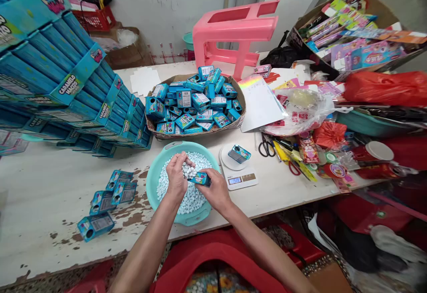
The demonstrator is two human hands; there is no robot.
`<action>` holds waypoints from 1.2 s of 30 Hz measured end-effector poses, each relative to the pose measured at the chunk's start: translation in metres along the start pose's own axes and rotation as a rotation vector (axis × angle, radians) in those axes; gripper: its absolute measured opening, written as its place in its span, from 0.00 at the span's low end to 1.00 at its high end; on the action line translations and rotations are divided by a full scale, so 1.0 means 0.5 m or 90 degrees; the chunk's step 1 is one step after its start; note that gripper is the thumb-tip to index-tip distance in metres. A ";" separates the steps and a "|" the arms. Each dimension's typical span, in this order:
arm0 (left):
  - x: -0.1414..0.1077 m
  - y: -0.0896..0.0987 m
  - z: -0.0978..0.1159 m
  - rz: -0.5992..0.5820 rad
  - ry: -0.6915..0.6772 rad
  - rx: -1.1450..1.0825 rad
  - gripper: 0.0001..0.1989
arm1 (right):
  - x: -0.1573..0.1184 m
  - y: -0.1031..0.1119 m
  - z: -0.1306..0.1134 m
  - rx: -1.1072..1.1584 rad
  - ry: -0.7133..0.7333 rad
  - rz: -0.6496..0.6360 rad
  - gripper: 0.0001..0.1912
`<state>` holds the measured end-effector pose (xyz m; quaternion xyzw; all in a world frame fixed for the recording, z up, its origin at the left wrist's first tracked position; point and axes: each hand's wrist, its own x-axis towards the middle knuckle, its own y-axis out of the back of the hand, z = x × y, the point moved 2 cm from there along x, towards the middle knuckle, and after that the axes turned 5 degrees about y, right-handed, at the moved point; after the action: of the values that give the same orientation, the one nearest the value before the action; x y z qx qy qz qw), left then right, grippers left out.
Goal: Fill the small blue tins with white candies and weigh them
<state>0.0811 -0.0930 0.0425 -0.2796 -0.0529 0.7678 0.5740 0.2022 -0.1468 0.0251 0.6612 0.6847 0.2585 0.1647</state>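
Observation:
A turquoise basin (154, 195) full of small pale-blue candies (191, 202) stands at the table's front. Over it, my right hand (216, 190) grips a small blue candy box (200, 178), tilted with its end toward my left hand. My left hand (176, 175) is curled around a handful of candies (188, 170) at that end of the box. Right of the basin, a white digital scale (242, 180) bears another blue box (239, 154). Several blue boxes (102, 201) lie on the table to the left.
Behind the basin, a carton (196, 134) is heaped with blue boxes. Stacked display trays (75, 79) rise at the left. A pink stool (233, 28) lies on its side at the back. Scissors (266, 146), markers and packages crowd the right, below a large box of packaging (333, 68).

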 end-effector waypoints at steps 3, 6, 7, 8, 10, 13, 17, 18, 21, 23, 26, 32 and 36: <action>0.003 -0.001 -0.003 -0.001 -0.013 0.012 0.13 | 0.000 -0.003 -0.001 0.003 -0.002 -0.007 0.18; 0.007 -0.001 -0.004 0.004 -0.018 0.012 0.13 | 0.002 -0.008 -0.001 0.014 -0.010 -0.002 0.17; 0.009 -0.001 -0.003 0.007 -0.021 0.011 0.14 | 0.003 -0.009 -0.001 0.019 -0.012 0.003 0.17; 0.010 -0.001 -0.002 0.010 -0.024 0.011 0.14 | 0.004 -0.010 -0.001 0.024 -0.013 0.008 0.18; 0.011 -0.002 0.001 0.008 -0.023 0.011 0.14 | 0.005 -0.011 -0.002 0.036 -0.014 0.016 0.18; 0.011 -0.001 0.005 0.005 -0.010 0.014 0.14 | 0.004 -0.013 -0.003 0.053 -0.013 0.016 0.18; 0.008 -0.002 0.007 -0.014 -0.003 0.024 0.13 | 0.005 -0.016 -0.004 0.070 -0.012 0.019 0.17; 0.007 -0.003 0.008 -0.018 -0.005 0.030 0.13 | 0.006 -0.017 -0.004 0.076 -0.012 0.022 0.17; 0.004 -0.005 0.014 -0.021 -0.009 0.049 0.12 | 0.010 -0.020 -0.003 0.097 -0.018 0.032 0.17; 0.002 -0.006 0.019 -0.021 -0.008 0.059 0.12 | 0.010 -0.021 -0.001 0.112 -0.021 0.035 0.17; 0.001 -0.008 0.024 -0.030 -0.011 0.083 0.12 | 0.009 -0.018 0.003 0.137 -0.024 0.038 0.17; -0.003 -0.024 0.007 -0.032 0.020 0.119 0.12 | 0.009 -0.013 0.009 0.149 -0.048 0.037 0.17; 0.004 -0.016 0.009 -0.095 -0.009 0.132 0.10 | 0.014 -0.002 0.021 0.173 -0.059 0.034 0.17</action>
<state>0.0852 -0.0874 0.0487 -0.2087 0.0021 0.7262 0.6551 0.2066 -0.1384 0.0168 0.7064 0.6875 0.1368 0.0980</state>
